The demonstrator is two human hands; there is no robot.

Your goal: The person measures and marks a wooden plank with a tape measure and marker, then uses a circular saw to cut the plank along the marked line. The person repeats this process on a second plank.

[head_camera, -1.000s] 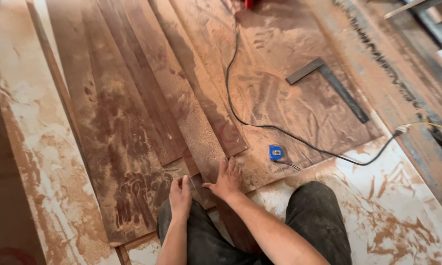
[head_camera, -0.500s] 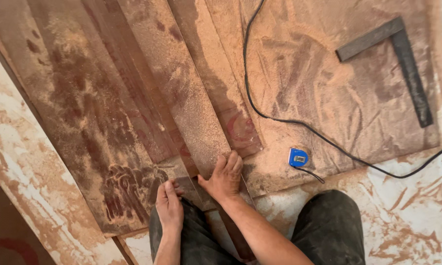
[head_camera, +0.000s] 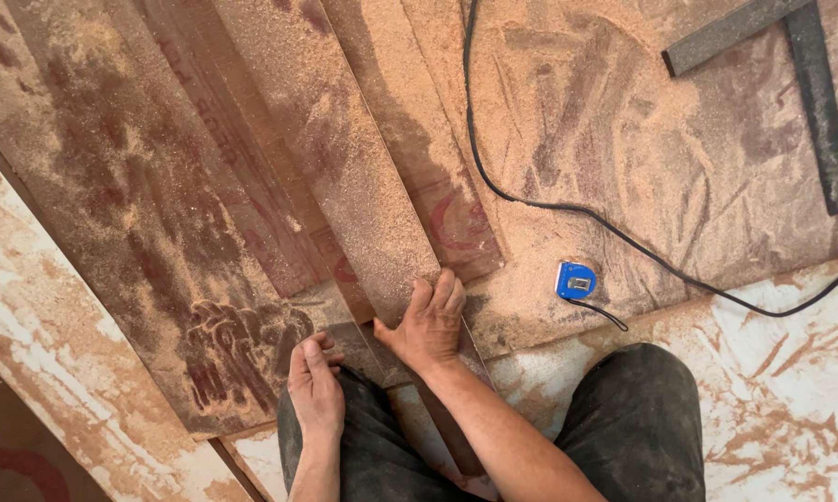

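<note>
Sawdust covered the floor (head_camera: 791, 390) where the right hand (head_camera: 430, 325) pressed flat, fingers spread, on a narrow plank's (head_camera: 345, 177) near end, while the left hand (head_camera: 314, 383) rested beside it, fingers together.

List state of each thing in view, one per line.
Left hand: fingers curled at the near end of a board, not gripping.
Right hand: flat, palm down on the narrow board.
Narrow board: lying flat, dusted with sawdust.
Tape measure: on the sawdust, blade retracted.
Black cable: slack, looping over the sheet.
Metal square: lying flat.
</note>
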